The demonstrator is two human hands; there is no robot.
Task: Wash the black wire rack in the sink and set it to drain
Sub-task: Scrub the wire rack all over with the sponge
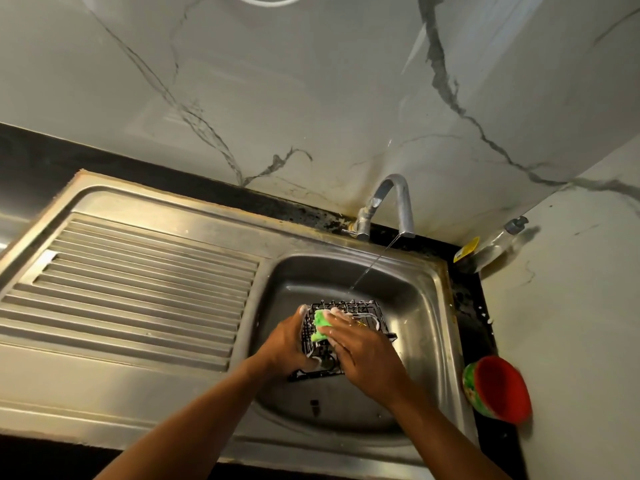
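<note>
The black wire rack (360, 311) sits tilted inside the steel sink basin (420, 306), flecked with white foam. My left hand (285, 341) grips its left side, the soapy fingers curled over the rim. My right hand (360, 344) presses a green sponge (320, 327) against the wires on top of the rack. The hands hide most of the rack's middle. A thin stream of water (372, 265) falls from the chrome tap (391, 206) into the basin just behind the rack.
A ribbed steel draining board (138, 282) lies left of the basin. A red and green bowl (498, 389) lies on its side on the black counter at the right. A clear soap bottle (495, 244) stands in the back right corner. Marbled wall tiles rise behind.
</note>
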